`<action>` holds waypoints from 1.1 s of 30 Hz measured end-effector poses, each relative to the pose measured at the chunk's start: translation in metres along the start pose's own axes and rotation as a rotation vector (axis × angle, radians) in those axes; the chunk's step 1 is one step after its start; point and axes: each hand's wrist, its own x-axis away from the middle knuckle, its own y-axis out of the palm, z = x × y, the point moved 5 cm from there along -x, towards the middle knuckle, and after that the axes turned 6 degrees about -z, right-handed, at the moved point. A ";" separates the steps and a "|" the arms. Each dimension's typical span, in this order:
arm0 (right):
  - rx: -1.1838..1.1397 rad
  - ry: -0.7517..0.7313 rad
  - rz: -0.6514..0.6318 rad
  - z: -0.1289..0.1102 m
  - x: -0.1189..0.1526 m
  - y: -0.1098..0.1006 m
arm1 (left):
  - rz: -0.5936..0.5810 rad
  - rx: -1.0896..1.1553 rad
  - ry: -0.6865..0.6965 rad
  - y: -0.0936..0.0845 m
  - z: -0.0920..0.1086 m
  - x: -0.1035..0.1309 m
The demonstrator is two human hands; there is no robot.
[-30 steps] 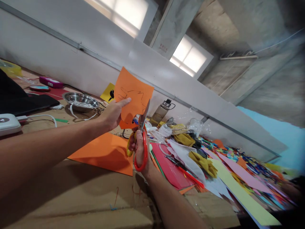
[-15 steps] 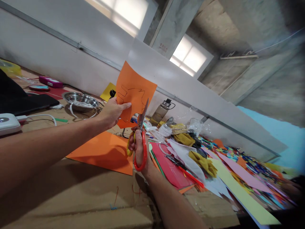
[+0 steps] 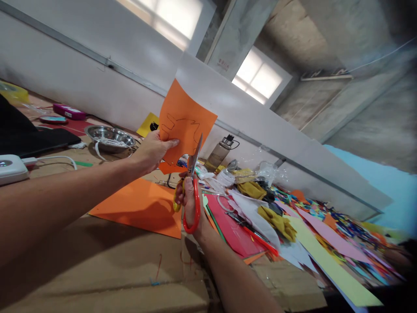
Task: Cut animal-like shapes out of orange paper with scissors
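My left hand [image 3: 156,150] pinches the left edge of an orange paper sheet [image 3: 187,104], thumb in front, holding it upright. A dark outline is drawn on the sheet, and its lower edge is cut away unevenly. My right hand [image 3: 189,200] grips scissors [image 3: 196,206] with one red and one yellow handle, the blades pointing up at the sheet's lower right, by the drawn line. Below, another orange sheet [image 3: 137,206] lies flat on the cardboard-covered table [image 3: 97,265], shaded by my arms.
A metal bowl [image 3: 110,134] stands at the left near a magenta box [image 3: 69,111] and a white device [image 3: 13,168] with a cable. Behind my right hand is a bottle [image 3: 220,153]. Coloured papers, mustard cloth pieces [image 3: 276,222] and a red folder [image 3: 234,226] crowd the right.
The orange sheet has shifted slightly up and to the right, its top edge a little higher. Both hands keep their hold, and the scissors stay almost in place.
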 end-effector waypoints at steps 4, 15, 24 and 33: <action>-0.008 -0.006 -0.007 0.000 0.000 0.000 | 0.009 0.002 -0.017 -0.001 0.000 0.000; -0.004 0.017 0.018 -0.002 0.001 0.000 | -0.021 -0.034 0.010 -0.002 -0.002 -0.002; 0.011 0.008 0.003 -0.001 0.000 -0.001 | 0.013 -0.031 -0.028 -0.001 0.001 0.000; 0.012 0.009 0.006 -0.001 0.001 0.000 | -0.016 -0.045 -0.007 0.000 0.002 -0.001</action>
